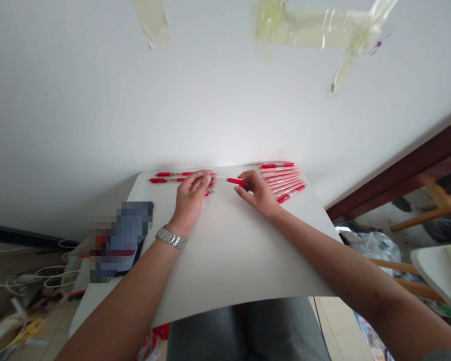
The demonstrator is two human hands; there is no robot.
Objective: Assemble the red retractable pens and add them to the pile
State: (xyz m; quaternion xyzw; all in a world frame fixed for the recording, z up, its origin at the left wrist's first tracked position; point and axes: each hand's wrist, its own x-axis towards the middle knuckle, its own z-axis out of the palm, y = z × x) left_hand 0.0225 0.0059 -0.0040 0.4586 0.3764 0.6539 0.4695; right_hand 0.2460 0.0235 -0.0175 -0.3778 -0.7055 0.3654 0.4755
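Note:
A pen with a clear barrel and a red grip [235,181] spans the gap between my hands, above the white table. My left hand [191,194] pinches the clear end between thumb and fingers. Around the red part, the fingers of my right hand [258,193] are closed. Just below my left fingertips shows a small red piece [207,193] with a greyish tip; whether the hand touches it I cannot tell. Two red pens [165,180] lie partly behind my left hand. Beside my right hand, several red-and-clear pens [281,176] lie in a row.
The white table [225,260] stands against a wall [210,110] bearing strips of yellowed tape [315,30]. A blurred-out phone-like object [126,238] lies at the left edge. White cables [48,273] are on the floor at left. A plastic bag [376,245] and wooden furniture are at right.

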